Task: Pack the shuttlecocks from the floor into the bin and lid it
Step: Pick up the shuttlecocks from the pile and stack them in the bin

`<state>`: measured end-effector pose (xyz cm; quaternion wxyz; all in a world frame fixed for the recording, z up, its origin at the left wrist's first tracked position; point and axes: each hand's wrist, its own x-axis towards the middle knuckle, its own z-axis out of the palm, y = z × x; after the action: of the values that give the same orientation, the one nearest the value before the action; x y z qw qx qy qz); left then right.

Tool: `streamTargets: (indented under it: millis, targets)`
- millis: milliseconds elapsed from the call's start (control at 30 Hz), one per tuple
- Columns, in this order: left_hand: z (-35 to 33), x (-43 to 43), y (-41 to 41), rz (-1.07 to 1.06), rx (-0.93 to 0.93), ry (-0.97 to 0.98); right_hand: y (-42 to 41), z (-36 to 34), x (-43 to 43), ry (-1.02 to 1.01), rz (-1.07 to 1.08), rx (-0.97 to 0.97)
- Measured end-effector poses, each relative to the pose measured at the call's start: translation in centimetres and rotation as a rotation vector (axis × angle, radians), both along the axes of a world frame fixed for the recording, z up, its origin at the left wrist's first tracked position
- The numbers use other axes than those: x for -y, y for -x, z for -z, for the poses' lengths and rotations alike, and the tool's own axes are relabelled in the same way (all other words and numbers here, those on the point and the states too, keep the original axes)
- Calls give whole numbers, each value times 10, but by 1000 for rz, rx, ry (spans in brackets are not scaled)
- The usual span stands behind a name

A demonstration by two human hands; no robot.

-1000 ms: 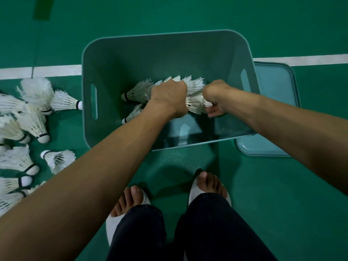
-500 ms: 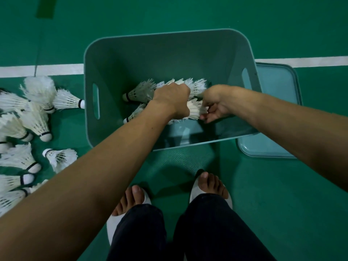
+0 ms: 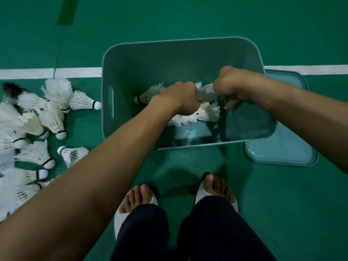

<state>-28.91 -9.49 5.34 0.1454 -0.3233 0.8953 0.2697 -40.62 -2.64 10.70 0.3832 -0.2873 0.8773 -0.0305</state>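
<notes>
A grey-green bin [image 3: 131, 59] stands on the green court floor, open at the top. Both my hands reach inside it. My left hand [image 3: 180, 97] is closed over a bunch of white shuttlecocks [image 3: 199, 115] lying in the bin, one cork end poking out to its left. My right hand [image 3: 228, 85] grips feathers of the same bunch from the right, one finger pointing down. A pile of several white shuttlecocks [image 3: 37, 125] lies on the floor left of the bin. The bin's lid [image 3: 282, 155] lies flat on the floor at the right, partly under the bin.
A white court line [image 3: 50, 72] runs across behind the bin. My two feet in white slippers [image 3: 216, 193] stand just in front of the bin. One shuttlecock in the pile has dark feathers [image 3: 13, 89].
My right hand has closed on the feathers and moved slightly up and away from me. The left hand stays on the bunch. The view has shifted, so the bin sits further right.
</notes>
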Motion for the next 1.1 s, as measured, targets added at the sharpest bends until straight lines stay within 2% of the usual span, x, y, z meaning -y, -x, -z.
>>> streamTargets:
  millis: [67, 133, 333, 433, 500, 600, 667, 767, 833, 900, 1000, 1100]
  targets:
    - [-17, 4, -15, -24, -44, 5, -7, -23, 2, 62, -106, -155]
    - [-37, 9, -38, -70, -110, 43, -20, -43, 6, 154, -197, -211]
    - [-93, 12, -128, -275, -423, 202, -99, -65, 24, 464, -335, -112]
    - [-100, 11, -176, -474, -545, 261, -162, -73, 26, 656, -392, -120]
    - [-96, 12, -203, -608, -572, 263, -201, -76, 19, 753, -460, -164]
    - [-86, 10, -229, -720, -494, 252, -237, -75, 0, 795, -545, -246]
    - [-80, 6, -238, -786, -463, 236, -248, -71, -10, 801, -557, -229]
    - [-67, 1, -255, -953, -419, 246, -265, -53, -17, 725, -675, -51]
    - [-55, -6, -272, -1141, -391, 257, -280, -35, -21, 565, -781, 101]
    - [-40, -19, -292, -1335, -307, 243, -293, -10, -25, 366, -792, 266]
    - [-8, -44, -318, -1380, -132, 209, -312, 33, -29, 181, -614, 449]
    - [25, -60, -336, -1256, -50, 183, -331, 69, -37, 241, -403, 508]
